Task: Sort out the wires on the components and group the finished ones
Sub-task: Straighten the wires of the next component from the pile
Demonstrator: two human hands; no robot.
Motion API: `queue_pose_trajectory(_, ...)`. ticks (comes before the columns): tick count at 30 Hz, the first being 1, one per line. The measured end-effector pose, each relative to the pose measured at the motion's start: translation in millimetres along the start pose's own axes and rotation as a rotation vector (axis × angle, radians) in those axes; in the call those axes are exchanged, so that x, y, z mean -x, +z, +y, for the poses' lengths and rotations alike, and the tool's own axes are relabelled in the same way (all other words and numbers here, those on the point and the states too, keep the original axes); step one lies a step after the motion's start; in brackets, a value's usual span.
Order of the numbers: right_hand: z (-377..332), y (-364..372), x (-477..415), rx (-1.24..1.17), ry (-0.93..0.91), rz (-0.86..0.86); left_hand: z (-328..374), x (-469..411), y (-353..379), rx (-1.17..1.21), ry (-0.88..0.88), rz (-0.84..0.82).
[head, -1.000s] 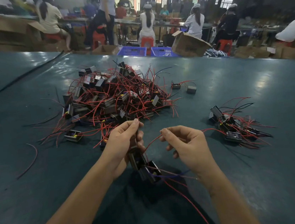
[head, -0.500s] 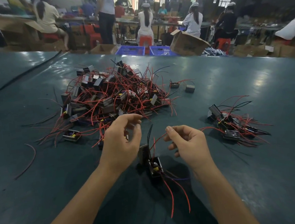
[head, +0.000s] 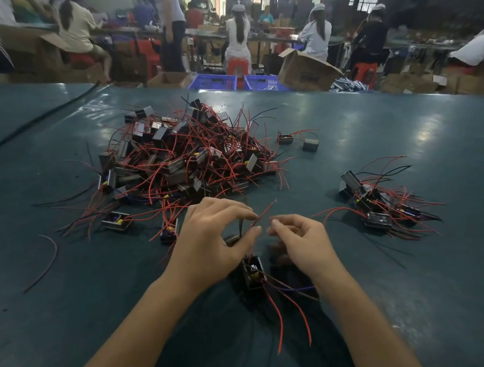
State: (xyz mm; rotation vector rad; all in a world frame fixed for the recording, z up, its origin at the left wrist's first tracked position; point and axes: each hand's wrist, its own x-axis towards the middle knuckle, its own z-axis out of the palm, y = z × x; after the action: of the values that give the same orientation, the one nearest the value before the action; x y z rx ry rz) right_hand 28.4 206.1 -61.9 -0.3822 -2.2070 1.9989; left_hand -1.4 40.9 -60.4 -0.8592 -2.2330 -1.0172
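Observation:
A small black component (head: 254, 273) with a yellow part lies on the green table between my wrists, red wires trailing toward me. My left hand (head: 211, 242) pinches one of its red wires (head: 264, 214) between thumb and fingertips; the wire's free end points up and right. My right hand (head: 303, 243) hovers just right of it, fingers curled, thumb and forefinger close together with nothing plainly held. A big tangled pile of components (head: 183, 160) with red and black wires lies beyond my hands. A smaller group of components (head: 380, 206) sits to the right.
Two stray components (head: 310, 145) lie right of the big pile, and a loose dark red wire (head: 46, 262) lies far left. A black cable (head: 29, 124) runs across the table's back left. Beyond the far edge stand blue crates (head: 213, 81), cardboard boxes and seated workers.
My left hand has moved right and closed its fingertips on a red wire. My right hand has let that wire go and drawn closer. The component has tipped down onto the table.

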Motion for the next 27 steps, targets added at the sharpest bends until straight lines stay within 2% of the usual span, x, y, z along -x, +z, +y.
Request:
queue_pose_trajectory(5,-0.9,8.9,4.6,0.016,0.017,-0.227,4.4,3.6,3.9,-0.164,0.07,-0.061)
queue_pose_trajectory(8,-2.9,11.2,8.6,-0.01,0.03,-0.318,7.3,3.8,4.7,-0.164,0.075,-0.1)
queue_pose_trajectory(11,-3.7,10.6,8.9,-0.047,0.039,-0.277,10.0,3.2,4.4,-0.103,0.048,-0.107)
queue_pose_trajectory(14,-2.0,11.2,6.8,-0.064,0.029,-0.155,11.1,3.1,3.6,-0.042,0.027,-0.017)
queue_pose_trajectory(17,3.1,8.7,2.2,-0.068,-0.012,-0.071,11.1,2.1,2.9,0.088,-0.081,0.078)
queue_pose_trajectory(23,6.1,6.5,0.9,-0.072,-0.15,-0.133,11.0,-2.0,0.7,0.09,-0.149,0.164)
queue_pose_trajectory(27,-2.0,6.3,6.7,-0.071,-0.312,-0.13,13.7,-3.7,-0.4,0.219,-0.236,0.174)
